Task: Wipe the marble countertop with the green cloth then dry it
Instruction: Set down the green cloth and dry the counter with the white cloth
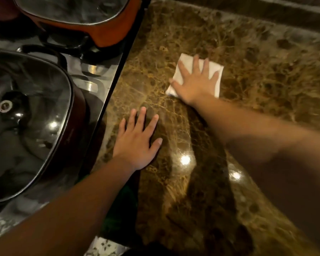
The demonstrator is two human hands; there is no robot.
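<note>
The brown veined marble countertop point(248, 74) fills the right and middle of the view and shines with light reflections. My right hand point(194, 82) lies flat, fingers spread, pressing a folded white cloth point(215, 71) onto the marble near the middle. My left hand point(137, 141) rests flat on the marble nearer to me, fingers apart, holding nothing. A patch of green cloth point(126, 204) shows under my left forearm at the counter's near edge, mostly hidden.
A black stove top point(92, 74) borders the marble on the left. On it stand a dark pot with a glass lid point(26, 115) and, further back, an orange pot with a glass lid point(78, 17). A raised marble ledge point(266, 13) runs along the back.
</note>
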